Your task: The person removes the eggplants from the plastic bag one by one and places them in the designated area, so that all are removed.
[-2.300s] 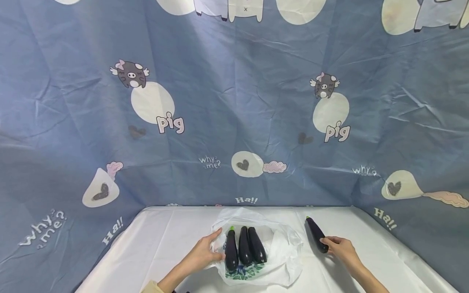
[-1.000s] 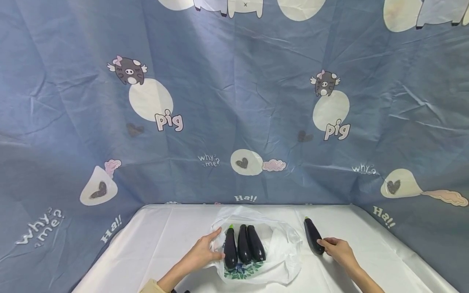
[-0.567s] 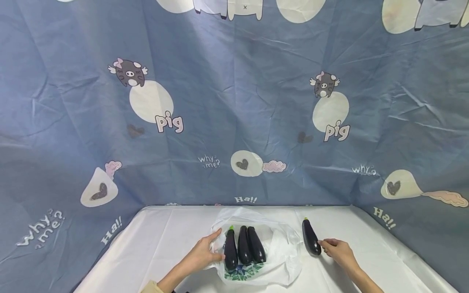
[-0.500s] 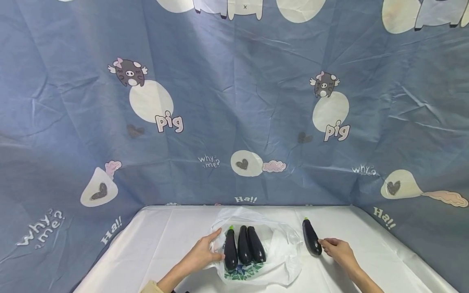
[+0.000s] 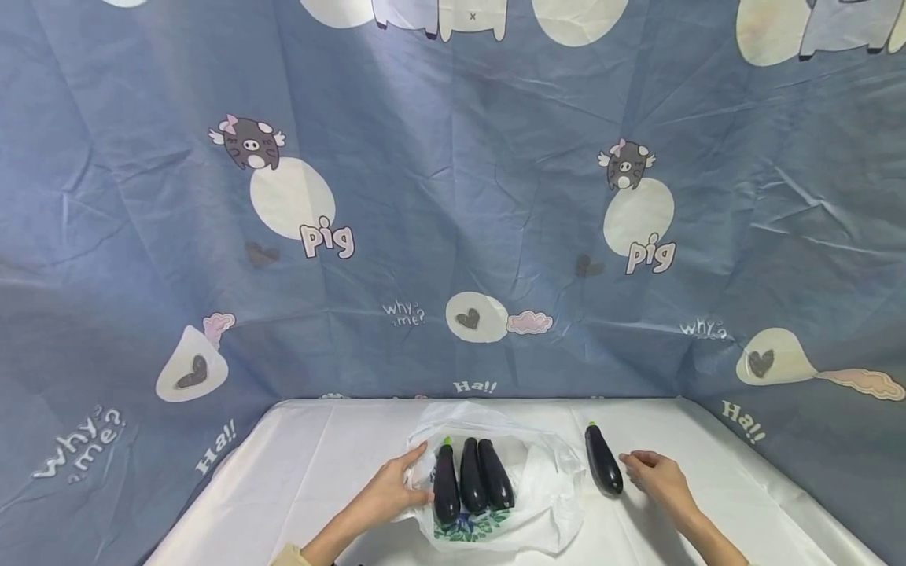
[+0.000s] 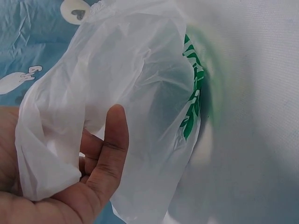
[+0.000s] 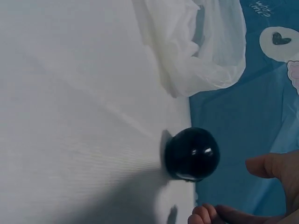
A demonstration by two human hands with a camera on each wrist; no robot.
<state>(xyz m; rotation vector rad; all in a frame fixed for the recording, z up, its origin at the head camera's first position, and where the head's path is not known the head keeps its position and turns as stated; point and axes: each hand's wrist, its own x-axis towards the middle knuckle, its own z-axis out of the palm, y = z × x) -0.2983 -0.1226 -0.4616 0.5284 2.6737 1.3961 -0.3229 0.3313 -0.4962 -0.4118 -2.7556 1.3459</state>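
A white, translucent plastic bag (image 5: 548, 491) lies spread on the table with its mouth wide. Side by side within it are three dark eggplants, the left eggplant (image 5: 447, 483) showing a green stem tip. My left hand (image 5: 389, 491) holds the bag's left edge; in the left wrist view its plastic (image 6: 154, 93) folds over my palm between thumb and fingers. To the bag's right, a fourth eggplant (image 5: 603, 460) lies alone on the cloth, stem end away from me. My right hand (image 5: 660, 478) is just right of it, thumb and fingers apart around nothing; its round end (image 7: 192, 154) faces the right wrist camera.
A white cloth (image 5: 715, 472) covers the table. Behind and at both sides hangs a blue curtain (image 5: 396, 196) printed with cartoon pigs and lettering. Green leaf print (image 5: 470, 525) shows on the bag near its front.
The lone eggplant has shifted left toward the bag and been laid on the cloth. My right hand has let go and drawn slightly away to the right. My left hand stays put.
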